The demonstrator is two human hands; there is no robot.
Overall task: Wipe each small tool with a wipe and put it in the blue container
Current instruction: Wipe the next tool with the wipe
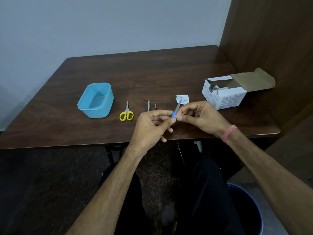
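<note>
My left hand (150, 128) and my right hand (199, 117) meet above the table's front edge, both pinching a small tool with a blue handle (174, 114) and a grey shaft that points away from me. A tiny bit of white wipe shows at my right fingertips. The blue container (84, 106) stands empty at the left. Beside it lie yellow-handled scissors (126, 113), then metal tweezers (148, 105) and another thin pointed tool (155, 107), partly hidden by my left hand. A torn white wipe packet (183, 99) lies behind the held tool.
An open white cardboard box of wipes (225, 94) sits at the table's right, its flap folded back. A dark wood panel (271, 39) borders the right side. A blue bin (245, 209) stands on the floor by my right leg. The brown table (135, 70) backs onto a pale wall.
</note>
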